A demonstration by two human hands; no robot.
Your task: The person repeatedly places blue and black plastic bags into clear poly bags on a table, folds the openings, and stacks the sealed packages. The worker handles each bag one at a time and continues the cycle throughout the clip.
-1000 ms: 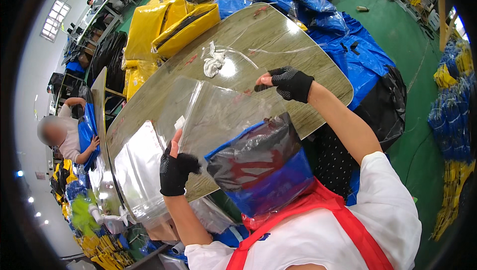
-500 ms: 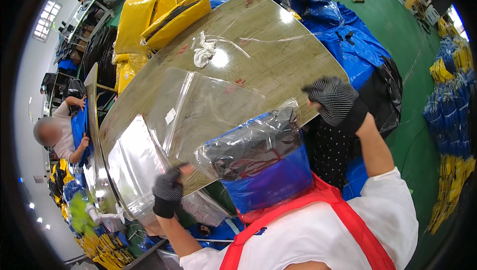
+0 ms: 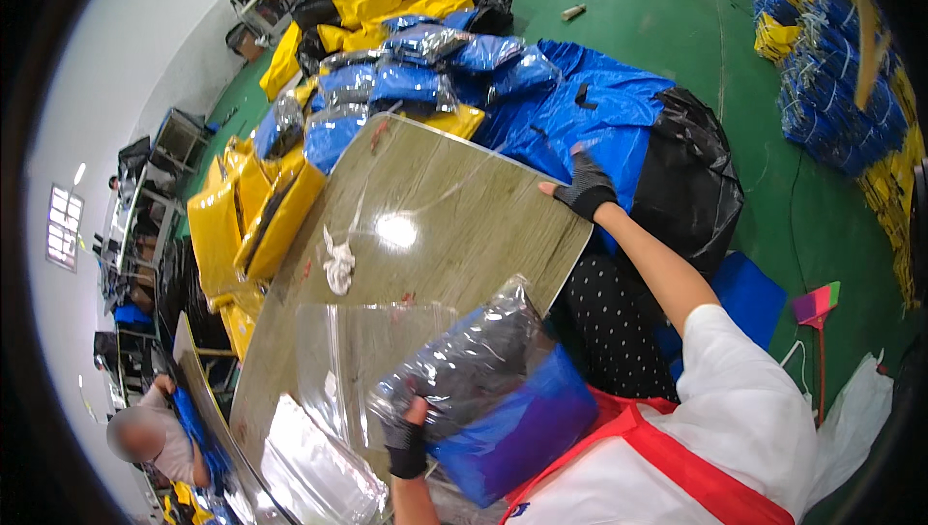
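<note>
Left grip (image 3: 406,433): my gloved left hand, fingers closed on the near-left edge of a clear plastic bag (image 3: 483,394) packed with a folded blue and dark garment. Thumb lies on top of the film, the other fingers are hidden beneath.

Right grip (image 3: 583,187): my gloved right hand, fingers spread and flat, holding nothing; it rests at the far right edge of the counter (image 3: 454,206), arm stretched out across the corner.

Bagged garment: sits at the near edge of the counter, just in front of my chest. Long axis runs from near-left to far-right, tilted, with the blue end low toward me and the dark, shiny end raised toward the counter's middle.

Loose clear bags (image 3: 358,361): empty film sheets, flat on the counter just left of the packed bag, touching it.

White scrap (image 3: 338,264): a small crumpled white piece near the counter's middle, well apart from both hands.

Counter: wood-grain top, glossy, with a lamp's glare on it.

Beyond: stack of packed blue bags (image 3: 406,75) at the far end; yellow bundles (image 3: 242,220) to the left; blue sheet (image 3: 599,104) and black sack (image 3: 691,167) to the right; green floor (image 3: 667,32). A person (image 3: 150,438) sits at lower left.
</note>
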